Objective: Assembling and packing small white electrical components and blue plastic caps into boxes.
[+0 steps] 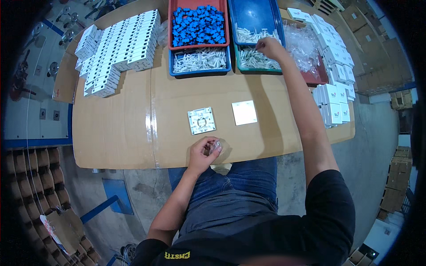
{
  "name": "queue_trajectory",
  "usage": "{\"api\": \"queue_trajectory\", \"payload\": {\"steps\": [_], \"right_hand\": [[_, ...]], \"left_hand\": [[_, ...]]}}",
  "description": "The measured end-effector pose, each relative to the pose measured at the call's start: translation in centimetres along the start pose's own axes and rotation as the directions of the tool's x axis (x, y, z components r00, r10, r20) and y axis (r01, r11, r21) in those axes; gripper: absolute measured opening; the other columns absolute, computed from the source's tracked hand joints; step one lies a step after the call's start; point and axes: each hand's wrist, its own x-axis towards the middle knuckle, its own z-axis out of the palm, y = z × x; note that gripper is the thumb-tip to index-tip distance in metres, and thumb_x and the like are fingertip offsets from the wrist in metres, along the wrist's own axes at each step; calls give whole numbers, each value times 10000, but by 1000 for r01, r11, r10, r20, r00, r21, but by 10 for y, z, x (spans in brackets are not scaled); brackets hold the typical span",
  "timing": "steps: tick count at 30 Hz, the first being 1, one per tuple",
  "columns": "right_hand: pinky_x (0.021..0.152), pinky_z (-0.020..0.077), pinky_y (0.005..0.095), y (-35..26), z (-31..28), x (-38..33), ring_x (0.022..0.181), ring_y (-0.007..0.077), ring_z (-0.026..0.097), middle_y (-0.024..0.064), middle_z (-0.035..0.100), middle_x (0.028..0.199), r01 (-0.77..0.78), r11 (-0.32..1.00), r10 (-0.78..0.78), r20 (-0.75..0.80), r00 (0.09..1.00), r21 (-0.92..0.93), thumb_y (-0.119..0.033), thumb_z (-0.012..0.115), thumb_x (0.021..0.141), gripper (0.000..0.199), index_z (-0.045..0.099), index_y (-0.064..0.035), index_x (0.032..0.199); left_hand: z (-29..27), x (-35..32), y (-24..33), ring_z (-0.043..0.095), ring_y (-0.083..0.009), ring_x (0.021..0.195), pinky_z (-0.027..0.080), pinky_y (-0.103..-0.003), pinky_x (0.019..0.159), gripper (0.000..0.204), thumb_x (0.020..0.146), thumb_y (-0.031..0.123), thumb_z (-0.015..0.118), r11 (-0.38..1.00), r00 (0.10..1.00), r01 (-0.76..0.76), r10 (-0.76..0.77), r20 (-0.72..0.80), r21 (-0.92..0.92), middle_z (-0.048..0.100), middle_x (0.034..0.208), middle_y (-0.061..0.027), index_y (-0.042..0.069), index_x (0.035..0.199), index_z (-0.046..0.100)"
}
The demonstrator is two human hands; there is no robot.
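Observation:
My left hand [202, 155] is close to the table's near edge, its fingers curled round a small clear plastic bag [215, 146]. Stretched out to the far right, my right hand [270, 48] is over the near rim of a blue tray and the green tray [248, 71], both holding slim white pieces. Its fingers are pinched together; what they hold, if anything, is too small to make out. In front of my left hand lies a square white plate with a printed pattern and cut-outs [201, 120]. Right of it is a plain white square plate [244, 112].
A red tray of blue plastic parts [198, 26] sits above a blue tray of white pieces [199, 60]. Stacked white boxes stand at left [120, 48] and right [330, 95]. Clear plastic bags [301, 46] fill a red tray beside my right forearm. Cardboard [111, 128] covers the table.

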Motion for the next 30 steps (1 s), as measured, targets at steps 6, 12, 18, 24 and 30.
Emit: {"api": "queue_trajectory", "payload": {"steps": [6,12,18,24,30], "right_hand": [[790,553,492,-10,38,-23,917,374,697,186,722,909,-118,959,120,-10,993,-257,-100,666,787,113,718,-90,886],[775,538,481,8,39,-34,899,392,688,220,707,912,10,999,-11,-33,999,-36,-93,652,794,132,721,-42,894],[739,535,399,7,42,-38,791,335,693,212,699,872,20,1000,-21,-54,998,-11,-64,688,805,142,726,-14,933],[709,542,374,35,13,-38,761,255,703,150,744,886,-14,855,297,-466,833,519,-168,754,855,185,750,-26,974],[701,521,287,-54,-31,-89,758,141,653,74,724,847,-39,913,254,-492,833,406,-124,779,860,169,732,-9,974]], "left_hand": [[0,1,1,578,-81,762,491,-241,702,259,835,121,791,1000,1000,15,-15,-1,0,666,850,-10,19,1058,708],[0,0,-4,584,-83,775,495,-244,724,254,846,116,774,1000,1000,8,-8,15,22,671,866,-7,22,1073,711],[0,1,-10,583,-80,767,495,-243,721,253,846,116,775,999,1000,-8,8,10,45,670,861,-6,23,1073,711],[7,2,-10,576,-74,741,495,-239,693,253,841,132,795,1000,1000,-10,10,7,-28,670,834,0,28,1057,715],[0,-5,-15,568,-65,739,491,-232,690,269,844,134,806,1000,1000,-16,15,-18,-23,647,817,16,30,1074,712]]}}
